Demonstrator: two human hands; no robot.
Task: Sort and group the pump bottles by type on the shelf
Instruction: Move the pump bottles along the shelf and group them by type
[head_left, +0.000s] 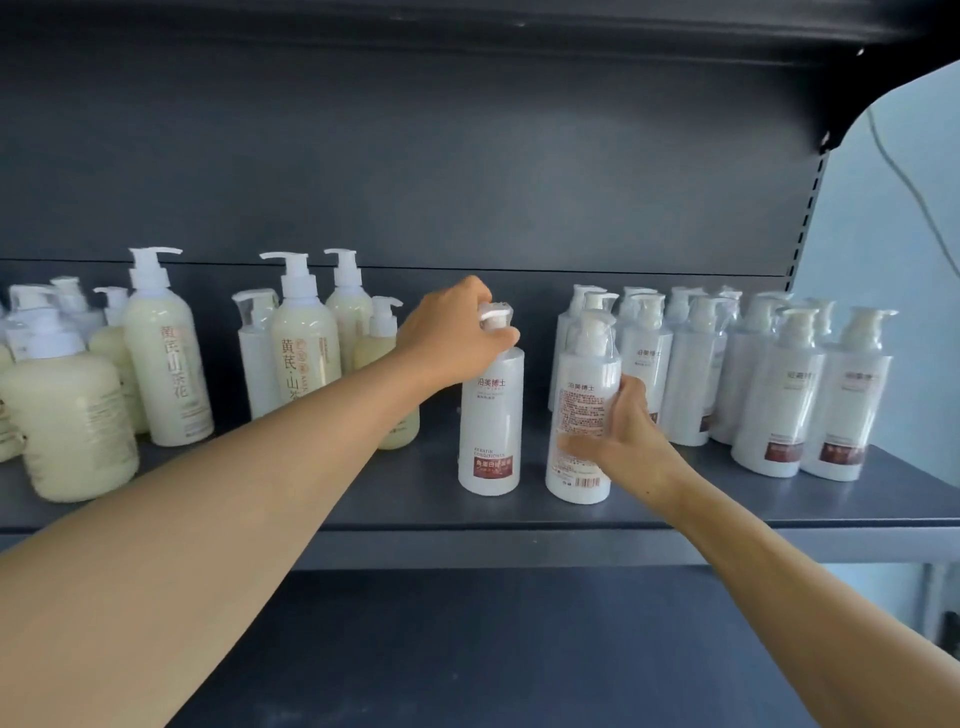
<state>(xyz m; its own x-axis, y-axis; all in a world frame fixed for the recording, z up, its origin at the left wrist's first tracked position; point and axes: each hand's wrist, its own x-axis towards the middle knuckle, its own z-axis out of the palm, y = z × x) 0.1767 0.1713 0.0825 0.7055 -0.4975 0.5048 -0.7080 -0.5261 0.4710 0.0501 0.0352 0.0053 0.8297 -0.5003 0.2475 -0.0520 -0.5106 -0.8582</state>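
Two white pump bottles stand near the front middle of the dark shelf (727, 512). My left hand (457, 332) grips the pump top of the left one (491, 431), whose red-brown label faces me. My right hand (621, 431) wraps the body of the right one (582, 415), whose back label and barcode face me. To the right stands a group of several matching white bottles (769, 395). On the left are cream-coloured pump bottles: tall ones (166, 364), (304, 353) and a squat wide one (70, 421).
A few wrapped white bottles (254, 353) stand mixed among the cream ones on the left. The shelf's dark back panel (415, 182) rises behind, an upper shelf (467, 21) overhangs, and a lower shelf (493, 649) lies beneath. The upright post (810, 208) bounds the right side.
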